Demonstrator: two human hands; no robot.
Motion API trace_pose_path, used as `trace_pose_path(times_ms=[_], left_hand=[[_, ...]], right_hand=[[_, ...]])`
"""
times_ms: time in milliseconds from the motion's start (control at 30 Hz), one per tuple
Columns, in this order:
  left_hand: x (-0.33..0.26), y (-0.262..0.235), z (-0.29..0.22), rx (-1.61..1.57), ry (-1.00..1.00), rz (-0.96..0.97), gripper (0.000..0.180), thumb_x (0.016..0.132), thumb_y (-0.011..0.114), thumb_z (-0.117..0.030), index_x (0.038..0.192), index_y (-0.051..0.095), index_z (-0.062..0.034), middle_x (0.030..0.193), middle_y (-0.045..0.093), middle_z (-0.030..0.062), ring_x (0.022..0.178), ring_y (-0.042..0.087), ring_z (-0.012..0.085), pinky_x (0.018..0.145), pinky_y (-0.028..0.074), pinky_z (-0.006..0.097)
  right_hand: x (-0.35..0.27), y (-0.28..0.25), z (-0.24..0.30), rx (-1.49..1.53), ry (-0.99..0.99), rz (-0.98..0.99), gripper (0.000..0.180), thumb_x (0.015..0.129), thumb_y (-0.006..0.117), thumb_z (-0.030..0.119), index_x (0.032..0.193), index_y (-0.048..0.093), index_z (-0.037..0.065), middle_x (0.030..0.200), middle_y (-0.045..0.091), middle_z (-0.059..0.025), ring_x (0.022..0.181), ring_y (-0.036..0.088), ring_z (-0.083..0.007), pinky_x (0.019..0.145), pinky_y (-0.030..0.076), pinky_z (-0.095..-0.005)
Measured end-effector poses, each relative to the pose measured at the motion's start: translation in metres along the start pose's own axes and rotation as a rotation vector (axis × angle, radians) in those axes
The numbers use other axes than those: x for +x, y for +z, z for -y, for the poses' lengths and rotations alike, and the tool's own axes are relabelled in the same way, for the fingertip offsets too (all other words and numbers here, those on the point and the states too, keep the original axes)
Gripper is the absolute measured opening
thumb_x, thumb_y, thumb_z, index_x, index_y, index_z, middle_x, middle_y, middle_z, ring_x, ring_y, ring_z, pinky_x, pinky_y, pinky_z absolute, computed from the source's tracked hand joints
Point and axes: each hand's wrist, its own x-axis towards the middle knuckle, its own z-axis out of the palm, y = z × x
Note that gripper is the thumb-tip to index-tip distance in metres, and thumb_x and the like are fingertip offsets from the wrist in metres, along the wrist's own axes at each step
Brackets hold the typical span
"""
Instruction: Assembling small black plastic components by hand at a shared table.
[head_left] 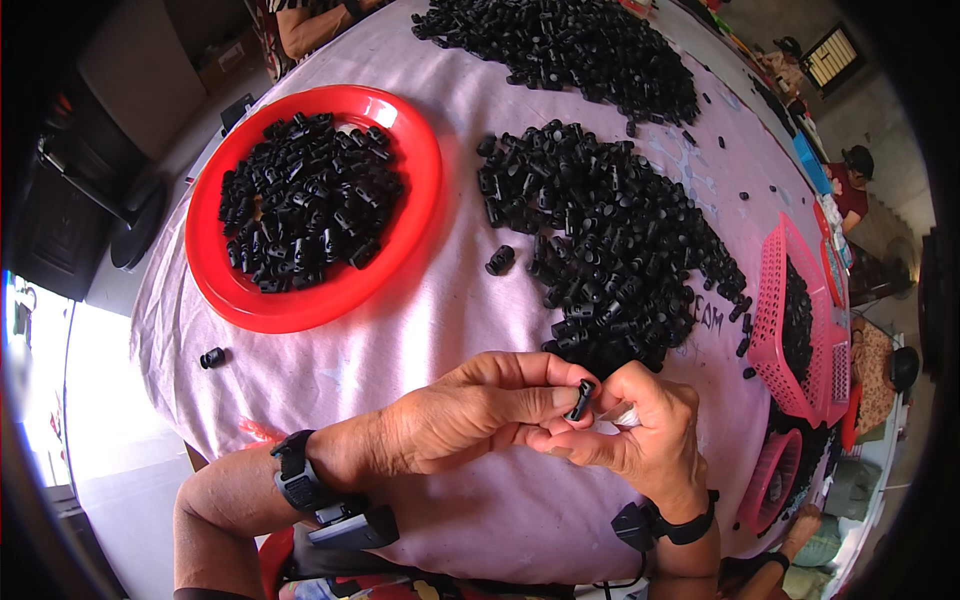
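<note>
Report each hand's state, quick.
Left hand: closed, pinching a small black cylindrical piece.
Right hand: curled closed beside the piece; what it grips cannot be told.

Left hand (pixel 475 412) is pinching a small black cylindrical fitting (pixel 582 399); right hand (pixel 650 430) is sitting alongside, whitish material (pixel 622 415) showing at its fingers. Red plate (pixel 424 190) is holding similar fittings (pixel 305 205); two loose heaps (pixel 615 230) are lying on cloth-covered tabletop (pixel 420 345).

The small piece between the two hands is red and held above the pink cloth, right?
Not red: the head view shows the small piece between the left hand and the right hand is black. It is indeed held above the pink cloth.
</note>
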Motion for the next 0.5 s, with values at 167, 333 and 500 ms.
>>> trace_pose_path(times_ms=[167, 333, 500], left_hand=[[0.0017, -0.0011, 0.0025, 0.054, -0.01, 0.006, 0.023, 0.094, 0.056, -0.009, 0.117, 0.059, -0.0038, 0.106, 0.062, 0.0018, 0.096, 0.056, 0.0091, 0.085, 0.044, 0.023], [0.0015, -0.0017, 0.0039, 0.048, -0.013, -0.004, 0.024, 0.094, 0.055, -0.007, 0.117, 0.059, -0.0043, 0.106, 0.061, 0.0006, 0.093, 0.055, 0.0083, 0.081, 0.044, 0.022], [0.0, -0.0008, 0.0022, 0.036, 0.003, 0.034, 0.024, 0.094, 0.055, -0.007, 0.118, 0.059, -0.0046, 0.106, 0.061, 0.0004, 0.088, 0.055, 0.0074, 0.077, 0.043, 0.021]], right_hand=[[-0.001, -0.0006, 0.0007, -0.13, 0.018, 0.038, 0.052, 0.065, 0.084, 0.046, 0.072, 0.052, 0.005, 0.062, 0.063, -0.0066, 0.055, 0.065, -0.0163, 0.048, 0.049, -0.0268], [-0.0012, -0.002, 0.0024, -0.198, 0.02, 0.031, 0.056, 0.065, 0.081, 0.052, 0.073, 0.052, 0.004, 0.06, 0.061, -0.0068, 0.052, 0.063, -0.0183, 0.046, 0.048, -0.0289], [-0.001, -0.0014, 0.004, -0.24, 0.004, 0.023, 0.058, 0.064, 0.079, 0.056, 0.072, 0.052, 0.005, 0.059, 0.06, -0.0067, 0.051, 0.063, -0.019, 0.046, 0.048, -0.0296]])
